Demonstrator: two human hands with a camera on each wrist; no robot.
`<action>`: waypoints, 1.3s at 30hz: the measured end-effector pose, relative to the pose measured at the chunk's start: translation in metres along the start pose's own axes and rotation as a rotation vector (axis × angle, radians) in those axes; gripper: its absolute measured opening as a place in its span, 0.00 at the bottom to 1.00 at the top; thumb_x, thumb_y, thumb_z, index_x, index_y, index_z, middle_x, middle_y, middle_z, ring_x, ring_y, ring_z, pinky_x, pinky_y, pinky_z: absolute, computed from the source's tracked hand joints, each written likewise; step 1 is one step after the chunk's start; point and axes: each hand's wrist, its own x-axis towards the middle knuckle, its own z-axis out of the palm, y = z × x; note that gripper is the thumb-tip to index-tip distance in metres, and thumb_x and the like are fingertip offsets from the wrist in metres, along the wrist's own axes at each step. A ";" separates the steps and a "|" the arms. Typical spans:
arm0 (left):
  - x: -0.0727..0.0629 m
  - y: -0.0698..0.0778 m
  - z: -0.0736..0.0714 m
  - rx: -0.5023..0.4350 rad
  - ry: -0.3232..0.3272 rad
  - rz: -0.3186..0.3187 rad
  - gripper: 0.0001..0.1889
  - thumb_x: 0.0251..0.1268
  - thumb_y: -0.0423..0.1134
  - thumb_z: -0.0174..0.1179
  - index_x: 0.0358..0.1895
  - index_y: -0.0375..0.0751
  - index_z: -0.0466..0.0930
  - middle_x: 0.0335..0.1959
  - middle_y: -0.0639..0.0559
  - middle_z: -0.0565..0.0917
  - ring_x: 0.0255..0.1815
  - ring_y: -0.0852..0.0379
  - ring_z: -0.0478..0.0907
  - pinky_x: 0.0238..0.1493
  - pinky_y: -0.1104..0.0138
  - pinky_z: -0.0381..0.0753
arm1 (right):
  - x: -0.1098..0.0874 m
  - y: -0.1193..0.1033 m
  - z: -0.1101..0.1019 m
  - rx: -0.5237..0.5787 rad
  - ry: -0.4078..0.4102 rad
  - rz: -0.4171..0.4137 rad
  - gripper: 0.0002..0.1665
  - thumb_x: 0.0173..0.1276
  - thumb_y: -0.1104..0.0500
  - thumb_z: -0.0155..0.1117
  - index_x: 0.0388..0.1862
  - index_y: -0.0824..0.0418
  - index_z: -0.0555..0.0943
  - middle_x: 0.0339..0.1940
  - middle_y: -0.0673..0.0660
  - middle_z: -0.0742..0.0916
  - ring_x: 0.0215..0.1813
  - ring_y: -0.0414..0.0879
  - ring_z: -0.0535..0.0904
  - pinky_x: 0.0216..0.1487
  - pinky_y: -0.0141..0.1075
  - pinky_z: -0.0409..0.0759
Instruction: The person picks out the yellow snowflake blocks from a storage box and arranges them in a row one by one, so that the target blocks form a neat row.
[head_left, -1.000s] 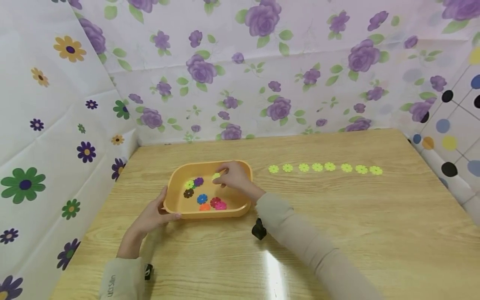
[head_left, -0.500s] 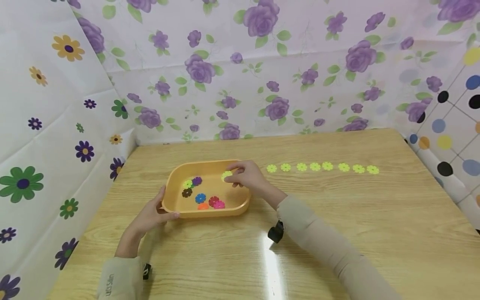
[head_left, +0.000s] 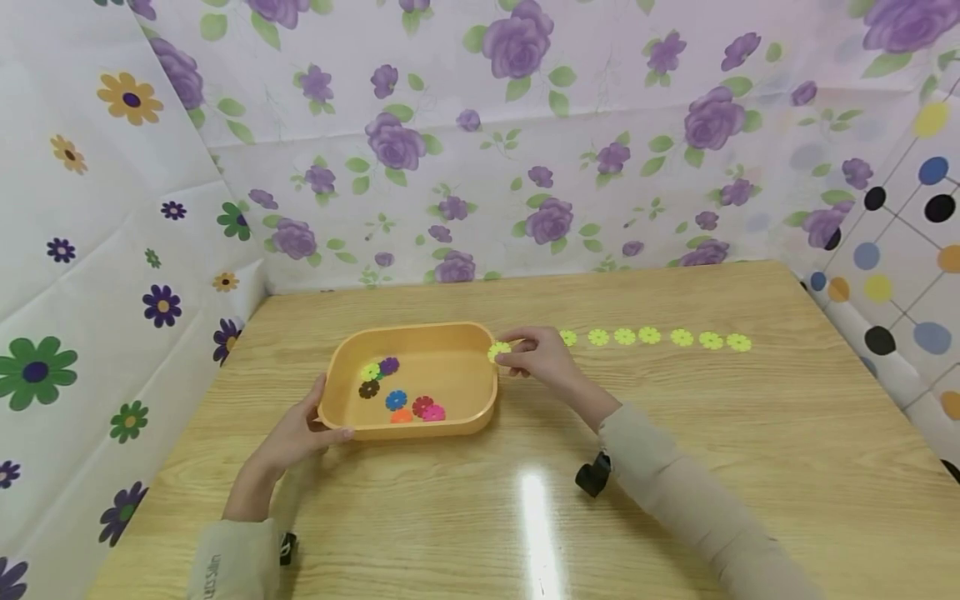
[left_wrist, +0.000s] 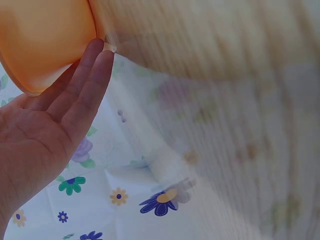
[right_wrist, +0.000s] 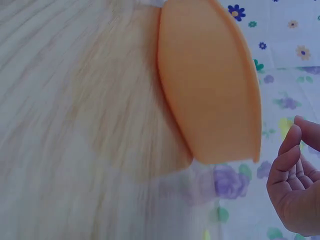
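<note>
My right hand [head_left: 546, 360] pinches a yellow flower-shaped plastic disc [head_left: 498, 352] just past the right rim of an orange tray [head_left: 457, 375]. In the right wrist view, a blurred sliver of the yellow disc [right_wrist: 285, 127] shows at the fingertips, beside the tray's outer wall [right_wrist: 210, 85]. My left hand [head_left: 294, 432] holds the tray's near left corner, thumb at the front rim, fingers along the left side. The left wrist view shows those fingers [left_wrist: 82, 90] against the tray wall [left_wrist: 45, 40]. Inside the tray lie a yellow disc [head_left: 371, 372] and several other colours.
A row of yellow flower discs [head_left: 625, 337] lies along the back right of the wooden table [head_left: 675, 433]; the hand partly covers its left end. Flower-patterned sheets [head_left: 450, 167] stand behind and left, a dotted sheet [head_left: 900, 275] on the right. Black wrist cameras sit below both wrists.
My right hand has carried the yellow disc rightward, from inside the tray out past its right rim. My left hand stays at the tray's left corner. The head view has shifted slightly.
</note>
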 end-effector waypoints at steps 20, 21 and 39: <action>0.000 -0.001 0.000 0.011 -0.003 -0.001 0.55 0.54 0.45 0.66 0.70 0.33 0.30 0.65 0.25 0.55 0.52 0.39 0.72 0.43 0.64 0.76 | -0.014 0.031 -0.096 -0.127 0.151 0.055 0.27 0.59 0.61 0.66 0.56 0.69 0.73 0.33 0.66 0.84 0.33 0.57 0.81 0.35 0.43 0.79; 0.000 -0.002 0.000 0.010 -0.002 -0.002 0.55 0.53 0.45 0.66 0.70 0.34 0.30 0.65 0.25 0.54 0.52 0.39 0.71 0.44 0.64 0.76 | -0.015 0.032 -0.103 -0.136 0.160 0.064 0.28 0.59 0.60 0.66 0.57 0.69 0.72 0.34 0.66 0.84 0.33 0.56 0.81 0.35 0.42 0.79; 0.001 0.000 0.000 0.011 0.002 -0.010 0.55 0.52 0.45 0.66 0.71 0.34 0.30 0.64 0.24 0.57 0.51 0.40 0.72 0.42 0.65 0.76 | -0.055 0.051 -0.214 -0.277 0.301 0.172 0.37 0.60 0.49 0.64 0.62 0.69 0.67 0.29 0.46 0.85 0.31 0.41 0.81 0.33 0.35 0.78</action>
